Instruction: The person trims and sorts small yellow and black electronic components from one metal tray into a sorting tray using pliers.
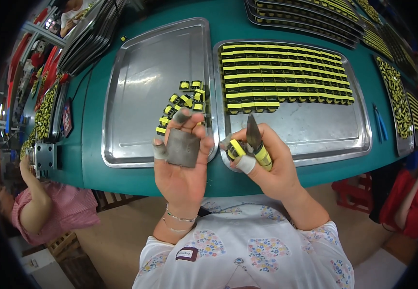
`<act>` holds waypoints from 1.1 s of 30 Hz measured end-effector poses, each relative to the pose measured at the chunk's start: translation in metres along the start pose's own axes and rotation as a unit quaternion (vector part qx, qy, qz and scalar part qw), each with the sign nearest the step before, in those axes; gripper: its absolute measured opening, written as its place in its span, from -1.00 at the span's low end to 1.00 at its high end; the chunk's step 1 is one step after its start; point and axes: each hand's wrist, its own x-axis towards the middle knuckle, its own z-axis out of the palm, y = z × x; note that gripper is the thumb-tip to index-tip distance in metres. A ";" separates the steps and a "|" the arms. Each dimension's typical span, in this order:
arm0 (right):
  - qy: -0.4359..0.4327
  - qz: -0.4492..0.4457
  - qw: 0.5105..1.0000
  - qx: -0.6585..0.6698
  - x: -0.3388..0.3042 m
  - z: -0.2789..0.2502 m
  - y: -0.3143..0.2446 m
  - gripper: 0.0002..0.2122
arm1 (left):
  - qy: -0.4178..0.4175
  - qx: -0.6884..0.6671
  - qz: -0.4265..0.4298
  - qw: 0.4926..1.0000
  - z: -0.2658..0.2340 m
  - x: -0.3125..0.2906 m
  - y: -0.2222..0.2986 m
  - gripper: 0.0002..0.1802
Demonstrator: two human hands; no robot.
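My left hand [181,180] is turned palm up, with a dark grey square plate [183,148] lying across its palm and fingers. Grey-white coverings wrap its thumb and a fingertip. Beside it, my right hand [276,166] is closed round a pointed knife [253,134] with a yellowish handle, blade pointing away from me. The same hand pinches a small yellow-and-black transformer [237,148]; its thumb has a white wrap. Several loose transformers [186,99] lie in the left metal tray [146,62], just beyond my left hand. Straight rows of transformers [286,72] fill much of the right metal tray [315,139].
Blue-handled pliers [380,124] lie on the green table [93,144], right of the trays. Stacked trays [310,21] stand at the back, and upright trays [86,41] lean far left. Other people sit left [50,207] and right [409,202].
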 end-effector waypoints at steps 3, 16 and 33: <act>-0.025 -0.066 0.993 -0.099 0.004 0.002 0.002 -0.74 | -0.026 -0.012 -0.004 1.000 0.007 0.001 -0.003 -0.20; 0.015 -0.157 0.961 -0.226 0.008 0.013 0.006 -0.72 | -0.068 0.112 0.020 0.991 0.019 -0.001 -0.015 -0.04; 0.011 -0.178 0.938 -0.297 0.010 0.009 0.000 -0.70 | -0.148 0.229 -0.002 0.962 0.000 -0.008 -0.020 0.11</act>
